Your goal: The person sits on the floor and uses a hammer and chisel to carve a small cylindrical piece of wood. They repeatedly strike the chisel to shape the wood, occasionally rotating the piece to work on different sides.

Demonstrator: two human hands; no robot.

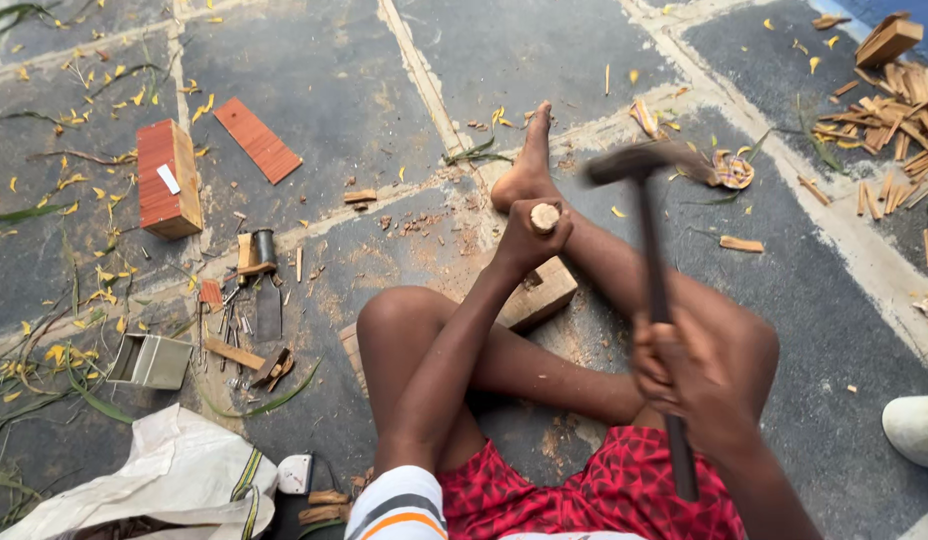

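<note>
A: While the left hand [529,235] is wrapped tight around a short round wooden-handled tool [545,216], only its pale cut end shows above the fist. Working end is hidden, can't tell what it is.

B: Where's it sitting?

A: Dead centre of view, upright, over the pale rectangular wood block [540,293] on the ground. Bare foot [524,165] is just beyond at 12 o'clock, shin against the block. Looks like the leg pins the block so it can't skate.

B: Right hand?

A: Right hand [684,375] at 4 o'clock, clenched on the dark shaft of a long-handled hammer [652,260]. Head is up at 1 o'clock, motion-blurred, well above the fist and clear of the tool's end. Grip is low on the shaft, probably for leverage.

B: Arm pose?

A: Left arm straight, reaching forward between the knees, wrist bent down. Right forearm comes in from 5 o'clock, elbow out of frame.

B: Surroundings?

A: Red-brown wooden box [168,178] and flat red-brown board [257,140] at 10 o'clock. Small metal tools scattered [246,315] at 9, open grey metal tin [151,361] beside them. Heap of split wood offcuts [889,110] at 2. White sack [164,480] at 7.
</note>
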